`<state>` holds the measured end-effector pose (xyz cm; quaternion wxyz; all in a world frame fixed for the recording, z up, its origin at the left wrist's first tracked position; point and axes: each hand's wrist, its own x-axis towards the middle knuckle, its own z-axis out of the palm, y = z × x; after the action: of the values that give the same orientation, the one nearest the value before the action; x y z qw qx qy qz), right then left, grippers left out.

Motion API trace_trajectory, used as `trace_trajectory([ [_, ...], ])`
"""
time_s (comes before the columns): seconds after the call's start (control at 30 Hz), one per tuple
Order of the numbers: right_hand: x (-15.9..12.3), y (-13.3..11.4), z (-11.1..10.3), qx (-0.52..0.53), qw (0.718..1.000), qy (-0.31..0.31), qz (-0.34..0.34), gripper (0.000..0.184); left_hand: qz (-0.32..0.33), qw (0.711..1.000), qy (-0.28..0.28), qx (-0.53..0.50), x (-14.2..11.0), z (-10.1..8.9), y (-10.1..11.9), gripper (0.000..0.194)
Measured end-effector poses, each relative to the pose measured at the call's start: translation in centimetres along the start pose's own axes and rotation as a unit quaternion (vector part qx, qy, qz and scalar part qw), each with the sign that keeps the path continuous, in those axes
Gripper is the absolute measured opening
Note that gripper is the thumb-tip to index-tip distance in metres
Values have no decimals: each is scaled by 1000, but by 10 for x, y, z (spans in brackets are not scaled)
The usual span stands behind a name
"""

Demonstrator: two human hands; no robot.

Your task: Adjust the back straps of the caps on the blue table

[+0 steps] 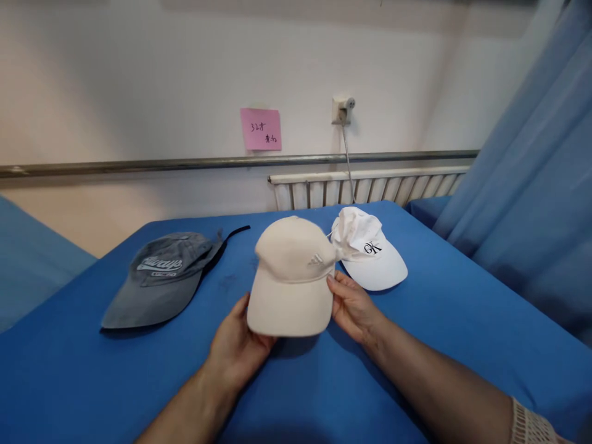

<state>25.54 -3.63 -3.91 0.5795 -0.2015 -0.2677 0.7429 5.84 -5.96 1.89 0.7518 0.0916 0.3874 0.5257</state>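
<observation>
Blue covering [462, 357] spreads across the lower frame before me. At centre, the left hand [243, 345] and right hand [354, 308] hold a beige cap [289, 305] from opposite sides, fingers partly curled against it. A grey cap [160, 277] lies centre-left, a white cap [377, 262] right of centre.

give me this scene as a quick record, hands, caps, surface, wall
left hand: holds beige cap by its left side
right hand: holds its right side
cap pose: brim toward the camera
left of it: gray cap, on blue surface
right of it: white cap, dark logo, same surface
wall: pink note above metal rail
</observation>
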Motion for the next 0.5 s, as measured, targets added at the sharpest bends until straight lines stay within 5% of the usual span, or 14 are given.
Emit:
trace_trajectory([
  [0.17, 0, 0, 2, -16, 999, 20, -20, 37, 56, 998, 28, 31, -23, -1, -14, 12],
  [0.27, -2, 0, -1, -58, 998, 27, 5, 35, 108, 989, 37, 99, -18, 9, 6, 14],
  [0.5, -1, -2, -7, -170, 983, 39, 64, 46, 314, 938, 8, 149, -2, 25, 161, 16],
])
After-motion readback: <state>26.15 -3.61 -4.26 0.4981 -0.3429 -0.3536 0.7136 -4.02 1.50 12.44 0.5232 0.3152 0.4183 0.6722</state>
